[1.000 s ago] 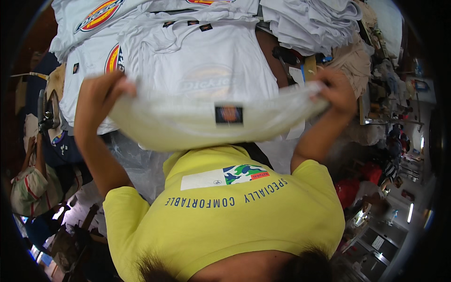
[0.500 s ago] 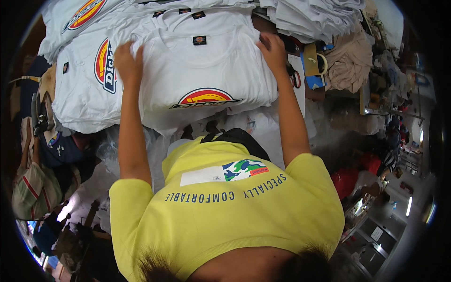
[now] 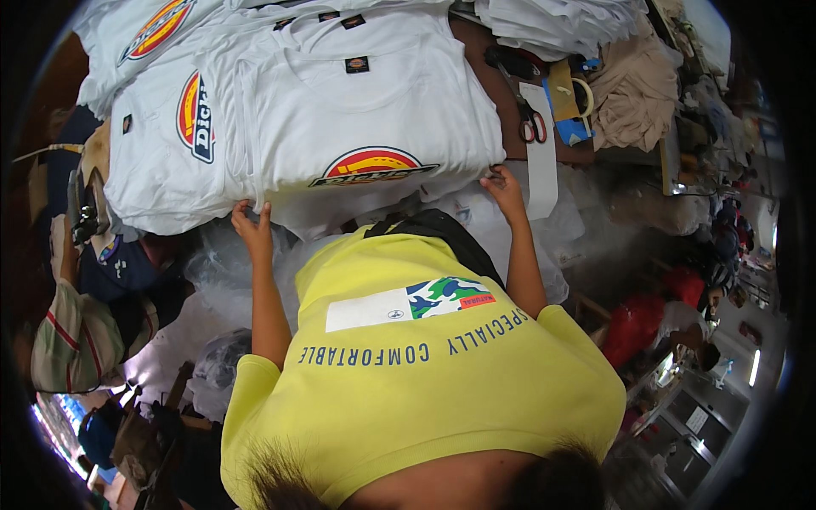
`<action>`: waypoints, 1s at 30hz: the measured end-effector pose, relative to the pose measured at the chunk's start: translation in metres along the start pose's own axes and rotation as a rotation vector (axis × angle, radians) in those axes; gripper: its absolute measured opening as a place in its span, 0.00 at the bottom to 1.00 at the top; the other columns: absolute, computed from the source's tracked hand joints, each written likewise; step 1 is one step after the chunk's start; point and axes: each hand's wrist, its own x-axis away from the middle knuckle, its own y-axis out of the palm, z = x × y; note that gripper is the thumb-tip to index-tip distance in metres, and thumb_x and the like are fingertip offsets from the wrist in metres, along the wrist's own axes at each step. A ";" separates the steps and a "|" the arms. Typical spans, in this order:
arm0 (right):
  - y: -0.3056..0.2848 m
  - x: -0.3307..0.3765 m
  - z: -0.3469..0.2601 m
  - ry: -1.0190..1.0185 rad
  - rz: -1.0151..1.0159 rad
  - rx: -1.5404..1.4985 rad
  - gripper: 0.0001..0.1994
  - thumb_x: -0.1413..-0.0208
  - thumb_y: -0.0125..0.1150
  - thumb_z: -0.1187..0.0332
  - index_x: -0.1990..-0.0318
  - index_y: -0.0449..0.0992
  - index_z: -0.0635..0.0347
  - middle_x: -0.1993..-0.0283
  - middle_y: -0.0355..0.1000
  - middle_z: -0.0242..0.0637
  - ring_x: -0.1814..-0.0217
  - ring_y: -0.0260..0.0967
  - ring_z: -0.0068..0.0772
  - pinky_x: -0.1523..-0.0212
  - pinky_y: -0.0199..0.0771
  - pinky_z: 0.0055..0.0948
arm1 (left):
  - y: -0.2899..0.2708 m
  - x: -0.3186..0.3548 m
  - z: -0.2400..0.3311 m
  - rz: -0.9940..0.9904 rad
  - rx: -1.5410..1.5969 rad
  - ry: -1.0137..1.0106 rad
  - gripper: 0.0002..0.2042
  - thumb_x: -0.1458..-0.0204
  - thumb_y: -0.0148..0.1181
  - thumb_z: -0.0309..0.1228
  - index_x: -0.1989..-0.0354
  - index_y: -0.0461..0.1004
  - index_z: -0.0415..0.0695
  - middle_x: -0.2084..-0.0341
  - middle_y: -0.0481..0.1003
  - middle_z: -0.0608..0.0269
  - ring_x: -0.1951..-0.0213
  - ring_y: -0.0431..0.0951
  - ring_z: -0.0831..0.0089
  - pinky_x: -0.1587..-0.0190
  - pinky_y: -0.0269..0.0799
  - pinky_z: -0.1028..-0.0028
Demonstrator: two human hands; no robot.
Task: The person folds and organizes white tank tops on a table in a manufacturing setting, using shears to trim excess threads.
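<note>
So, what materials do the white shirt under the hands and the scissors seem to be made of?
White shirt: soft matte knit fabric, probably cotton, since it creases and drapes over the table edge. Scissors: dark metal-looking blades with red handle loops, likely plastic; too small to be sure.

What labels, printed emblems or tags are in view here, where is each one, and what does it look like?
Small neck label: inside the top white T-shirt's collar, dark square, orange mark.
Front emblem: near that white T-shirt's hem, between left hand and right hand; red-yellow arch, dark banner.
Second emblem: left shirt, same colours, turned sideways.
White paper strip: right of stack.
</note>
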 end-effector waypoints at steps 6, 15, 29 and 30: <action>-0.009 -0.004 0.015 0.102 -0.159 -0.149 0.13 0.53 0.65 0.66 0.64 0.71 0.62 0.69 0.69 0.26 0.64 0.65 0.17 0.63 0.64 0.19 | -0.025 -0.013 -0.016 -0.467 0.019 -0.015 0.12 0.50 0.60 0.35 0.68 0.70 0.37 0.69 0.68 0.66 0.65 0.67 0.74 0.60 0.61 0.77; 0.001 0.004 0.023 0.063 -0.199 -0.221 0.10 0.54 0.66 0.70 0.68 0.70 0.59 0.71 0.66 0.24 0.68 0.62 0.15 0.65 0.62 0.16 | -0.070 -0.029 -0.030 -0.605 0.546 -0.420 0.06 0.50 0.59 0.31 0.71 0.69 0.44 0.77 0.69 0.74 0.75 0.64 0.86 0.71 0.58 0.85; -0.025 0.040 0.002 0.118 0.090 -1.071 0.11 0.50 0.62 0.74 0.64 0.65 0.56 0.64 0.68 0.33 0.59 0.67 0.27 0.54 0.68 0.27 | -0.077 -0.028 -0.038 -0.238 0.750 -0.508 0.08 0.49 0.59 0.28 0.64 0.65 0.47 0.72 0.70 0.70 0.69 0.71 0.80 0.66 0.67 0.79; -0.025 0.043 0.004 0.098 0.097 -1.127 0.11 0.51 0.62 0.74 0.63 0.65 0.56 0.65 0.68 0.32 0.59 0.66 0.26 0.55 0.67 0.26 | -0.074 -0.027 -0.037 -0.187 0.729 -0.526 0.09 0.49 0.59 0.28 0.63 0.65 0.47 0.72 0.70 0.69 0.69 0.71 0.80 0.67 0.67 0.79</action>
